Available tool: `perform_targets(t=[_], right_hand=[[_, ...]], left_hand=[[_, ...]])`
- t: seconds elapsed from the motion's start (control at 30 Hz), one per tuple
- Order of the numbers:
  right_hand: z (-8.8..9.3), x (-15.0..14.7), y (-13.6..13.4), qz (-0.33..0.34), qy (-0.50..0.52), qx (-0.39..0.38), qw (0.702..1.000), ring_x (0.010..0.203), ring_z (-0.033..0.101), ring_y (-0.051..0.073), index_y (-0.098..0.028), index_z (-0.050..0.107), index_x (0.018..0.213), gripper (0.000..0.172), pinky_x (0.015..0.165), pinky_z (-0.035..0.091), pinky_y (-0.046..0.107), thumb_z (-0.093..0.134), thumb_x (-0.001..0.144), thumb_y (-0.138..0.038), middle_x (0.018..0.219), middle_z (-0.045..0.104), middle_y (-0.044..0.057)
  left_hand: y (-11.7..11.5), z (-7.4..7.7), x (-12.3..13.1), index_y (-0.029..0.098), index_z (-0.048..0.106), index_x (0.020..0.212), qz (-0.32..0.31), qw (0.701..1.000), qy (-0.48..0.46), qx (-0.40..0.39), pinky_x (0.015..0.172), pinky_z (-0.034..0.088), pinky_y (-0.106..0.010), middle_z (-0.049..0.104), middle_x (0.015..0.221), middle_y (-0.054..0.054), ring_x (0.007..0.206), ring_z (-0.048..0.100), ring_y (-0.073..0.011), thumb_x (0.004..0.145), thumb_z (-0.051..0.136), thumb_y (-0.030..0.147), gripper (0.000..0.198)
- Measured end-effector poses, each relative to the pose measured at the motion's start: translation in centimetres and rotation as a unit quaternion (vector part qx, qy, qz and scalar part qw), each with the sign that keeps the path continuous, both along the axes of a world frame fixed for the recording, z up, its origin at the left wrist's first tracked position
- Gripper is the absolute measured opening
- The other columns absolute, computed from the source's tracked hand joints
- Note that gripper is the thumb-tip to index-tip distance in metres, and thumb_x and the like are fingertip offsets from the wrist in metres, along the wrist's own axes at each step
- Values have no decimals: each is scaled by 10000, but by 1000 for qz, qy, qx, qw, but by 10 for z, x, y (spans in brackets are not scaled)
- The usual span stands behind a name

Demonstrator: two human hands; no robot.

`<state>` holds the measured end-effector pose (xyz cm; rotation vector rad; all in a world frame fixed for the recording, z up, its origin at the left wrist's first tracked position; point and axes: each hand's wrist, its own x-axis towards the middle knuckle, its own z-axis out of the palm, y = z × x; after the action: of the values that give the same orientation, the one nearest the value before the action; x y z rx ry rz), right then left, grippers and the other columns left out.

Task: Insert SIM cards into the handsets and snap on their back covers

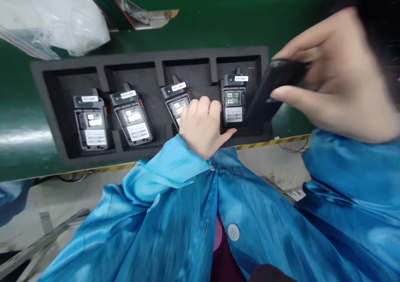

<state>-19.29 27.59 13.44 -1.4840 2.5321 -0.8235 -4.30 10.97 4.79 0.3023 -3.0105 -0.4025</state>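
Observation:
A black foam tray (150,59) with compartments holds several two-way radios, including one at the left (91,123), one beside it (133,121) and one at the right (233,100). They lie with open battery bays and white barcode labels showing. My left hand (201,125) rests over another radio (175,91), partly covering it. Its fingers are bent with the tips hidden, and the thumb sticks out apart, by the right radio's lower edge. Above the tray's right end, my right hand (340,77) grips a black flat block (275,84), tilted and blurred, between thumb and fingers.
The tray lies on a green table (237,15) with a yellow-and-black striped front edge (290,139). Clear plastic bags (62,15) are heaped at the back left, near a metal bracket (146,17). Blue sleeves and a coat fill the foreground.

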Motion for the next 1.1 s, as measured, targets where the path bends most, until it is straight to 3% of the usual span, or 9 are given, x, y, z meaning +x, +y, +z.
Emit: perform_targets(t=[0.07,0.17,0.27,0.4,0.57,0.73,0.93,1.1], right_hand=[[-12,8,-9,43,-59,-31,997,1103,571,199,-153,539,1211,387,997,500,352,650,906,-364,1204,535,101],[-36,8,-20,33,-109,-51,992,1078,571,183,-171,527,1172,313,976,496,346,651,900,-263,1175,557,88],[-56,3,-26,22,-118,-11,993,1091,568,200,-194,515,1186,313,975,489,367,616,914,-311,1231,559,96],[-69,0,-29,22,-110,39,993,1121,550,185,-205,482,1229,325,999,472,327,562,941,-334,1277,539,98],[-79,10,-32,14,12,89,996,1178,497,212,-194,484,1274,382,1059,412,375,448,989,-445,1247,535,106],[-93,28,-38,-91,164,119,975,1178,454,288,-182,537,1304,465,1000,391,450,379,997,-493,1238,481,148],[-101,39,-41,-98,226,131,960,1155,464,279,-143,539,1321,447,971,397,417,328,1026,-404,1248,499,146],[-103,44,-38,-81,283,108,950,1011,512,225,-111,575,1249,378,902,425,363,298,1029,-241,1129,567,129]], left_hand=[[4,-1,-1,149,568,1021,6,1000,3,3,793,407,-436,572,1046,-135,991,539,-347,733,759,552,530],[7,-4,-2,144,570,1021,9,1000,8,8,806,405,-445,578,1060,-140,1002,537,-345,753,749,524,499],[8,-8,-1,143,574,1020,14,1000,12,14,804,405,-444,583,1056,-136,996,540,-339,766,741,498,467],[7,-11,-2,143,576,1019,17,999,15,26,816,401,-445,581,1067,-136,1010,539,-342,783,732,473,435],[7,-12,-2,135,564,1044,14,999,12,46,861,396,-462,572,1096,-144,1040,531,-353,790,733,458,444],[7,-13,-2,133,556,1035,13,998,11,53,878,405,-474,572,1107,-147,1054,526,-360,794,733,454,439],[8,-13,-3,126,551,1043,12,998,8,60,886,394,-474,567,1105,-154,1064,520,-361,805,724,443,432],[8,-10,-3,134,565,1037,16,999,4,36,851,384,-422,582,1087,-139,1041,528,-331,799,717,450,424]])
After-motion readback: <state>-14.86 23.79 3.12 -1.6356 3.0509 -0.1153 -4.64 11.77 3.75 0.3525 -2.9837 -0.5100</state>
